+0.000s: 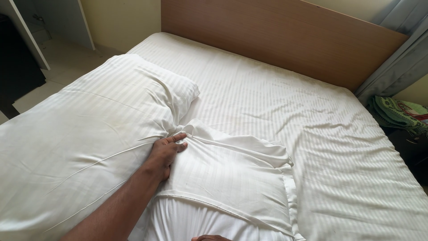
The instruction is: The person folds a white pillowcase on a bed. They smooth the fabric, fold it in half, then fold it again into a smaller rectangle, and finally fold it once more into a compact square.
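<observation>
Centrally, the left hand point(166, 151) has its fingers point(178, 137) pinching bunched fabric where the large pillow point(84, 138) meets the smaller pillow point(227, 174); the large pillow stretches leftward. The right hand point(210, 238) barely shows, its grip unreadable.

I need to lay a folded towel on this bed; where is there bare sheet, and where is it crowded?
Bare sheet runs from the headboard to the bed's right edge. The near left is crowded: a big pillow, a second pillow, and the left hand gripping between them.
</observation>
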